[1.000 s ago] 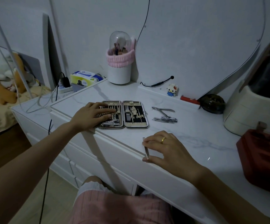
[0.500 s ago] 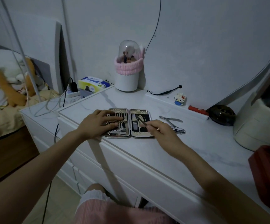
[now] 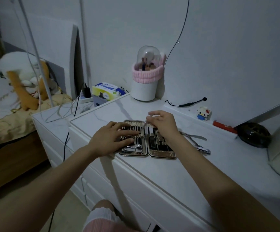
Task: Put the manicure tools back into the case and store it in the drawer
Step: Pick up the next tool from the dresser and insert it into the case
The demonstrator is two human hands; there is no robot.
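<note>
An open manicure case (image 3: 162, 154) lies flat on the white dresser top, both halves lined with metal tools. My left hand (image 3: 110, 139) rests palm down on the case's left half, fingers spread. My right hand (image 3: 163, 125) hovers over the hinge and pinches a thin metal tool (image 3: 143, 128), whose tip points down into the left half. Cuticle nippers (image 3: 193, 136) and nail clippers (image 3: 203, 150) lie loose on the dresser just right of the case. The drawer fronts (image 3: 135, 185) below the top are shut.
A white brush holder with a pink band (image 3: 145, 77) stands at the back. A toy figure (image 3: 202, 113), a red item (image 3: 223, 126) and a dark round box (image 3: 253, 134) sit along the back right. Cables and a tissue pack (image 3: 105, 91) lie at the left.
My right hand picked up the thin tool from the dresser's front edge and carried it over the case. The left hand has stayed on the left half.
</note>
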